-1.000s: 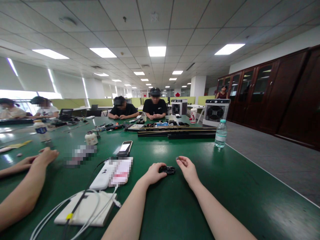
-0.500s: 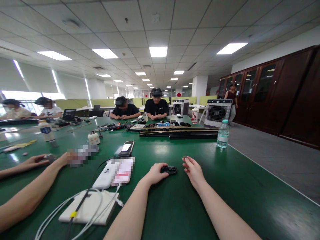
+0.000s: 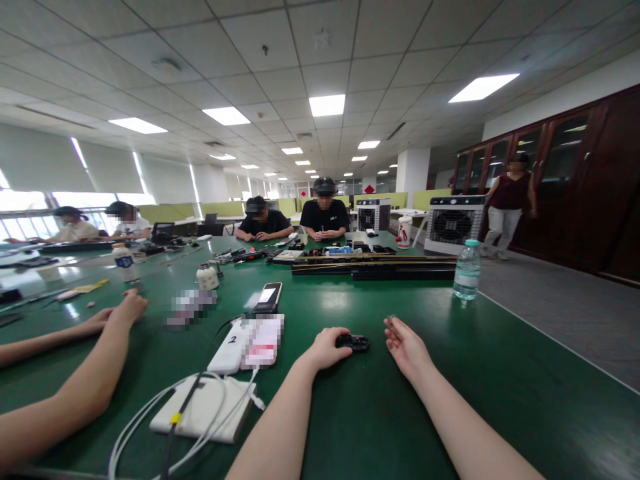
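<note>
On the green table [image 3: 345, 413] lies a small black plastic device [image 3: 357, 343] with an uneven, hollow-looking top; its exact kind is unclear. My left hand [image 3: 330, 347] grips its left end, thumb and fingers around it, hiding that end. To the right, apart from the device, my right hand [image 3: 407, 347] is raised slightly with the fingers curled. Between its thumb and fingertips is a small greyish piece [image 3: 393, 323], too small to name.
Left of my arm are a white power bank [image 3: 229, 350], phones, a white box [image 3: 200, 413] and looped cables. A water bottle [image 3: 467, 270] stands at the right edge. Long black bars [image 3: 400, 270] lie ahead. A co-worker's hands [image 3: 127, 310] rest at the left; others sit opposite.
The view has swung left, so everything sits further right. The co-worker's hand at the left has come away from the blurred item. A person at the right has walked closer. My grips stay the same.
</note>
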A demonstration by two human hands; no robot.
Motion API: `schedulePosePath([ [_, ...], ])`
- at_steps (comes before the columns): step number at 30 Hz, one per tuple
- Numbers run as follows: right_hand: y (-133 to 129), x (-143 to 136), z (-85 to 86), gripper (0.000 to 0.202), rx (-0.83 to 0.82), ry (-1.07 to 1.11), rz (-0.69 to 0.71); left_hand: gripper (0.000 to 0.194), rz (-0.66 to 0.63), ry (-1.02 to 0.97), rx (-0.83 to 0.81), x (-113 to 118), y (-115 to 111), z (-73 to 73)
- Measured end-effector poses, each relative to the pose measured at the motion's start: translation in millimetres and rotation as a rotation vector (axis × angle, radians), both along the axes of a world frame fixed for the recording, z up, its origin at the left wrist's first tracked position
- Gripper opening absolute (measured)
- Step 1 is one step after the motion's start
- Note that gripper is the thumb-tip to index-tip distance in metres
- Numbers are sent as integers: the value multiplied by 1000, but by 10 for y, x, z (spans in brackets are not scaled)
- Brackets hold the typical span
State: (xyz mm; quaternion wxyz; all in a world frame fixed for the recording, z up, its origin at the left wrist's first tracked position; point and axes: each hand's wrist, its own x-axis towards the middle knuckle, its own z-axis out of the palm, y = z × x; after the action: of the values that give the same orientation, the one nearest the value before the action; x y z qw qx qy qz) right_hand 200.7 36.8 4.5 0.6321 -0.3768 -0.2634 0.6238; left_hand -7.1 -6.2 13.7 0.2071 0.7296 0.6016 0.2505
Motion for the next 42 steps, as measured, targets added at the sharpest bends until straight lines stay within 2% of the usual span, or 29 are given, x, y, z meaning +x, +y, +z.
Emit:
schedulePosePath([
  [8, -2, -1, 7, 4, -15, -19, 33, 53, -4, -5, 1, 0, -9, 17],
  [15, 17, 7, -36, 11, 41, -94, 52, 53, -18, -22, 13, -2, -19, 27],
  [20, -26, -26, -5, 24, 105, -219, 55, 51, -12, -6, 16, -3, -4, 14],
  [22, -55, -68, 11, 32, 149, -324, 36, 51, -12, -6, 15, -2, -4, 13],
  [24, -85, -117, 18, 36, 265, -468, 33, 51, -14, -5, 13, 0, -7, 17],
  [27, -139, -175, 18, 33, 472, -688, 56, 51, -16, -7, 20, 3, -9, 19],
  [30, -206, -201, 32, 26, 601, -936, 47, 51, -24, -5, 29, 0, 7, 3],
  [33, -262, -204, 63, 22, 721, -1082, 38, 50, -34, 2, 41, -4, 28, -15],
  [36, -280, -202, 67, 21, 782, -1187, 80, 49, -42, 10, 53, -6, 34, -20],
  [39, -271, -200, 26, 20, 773, -1313, 175, 48, -53, 5, 59, -8, 30, -22],
  [42, -258, -198, -17, 21, 773, -1394, 211, 48, -52, 2, 67, -12, 39, -38],
])
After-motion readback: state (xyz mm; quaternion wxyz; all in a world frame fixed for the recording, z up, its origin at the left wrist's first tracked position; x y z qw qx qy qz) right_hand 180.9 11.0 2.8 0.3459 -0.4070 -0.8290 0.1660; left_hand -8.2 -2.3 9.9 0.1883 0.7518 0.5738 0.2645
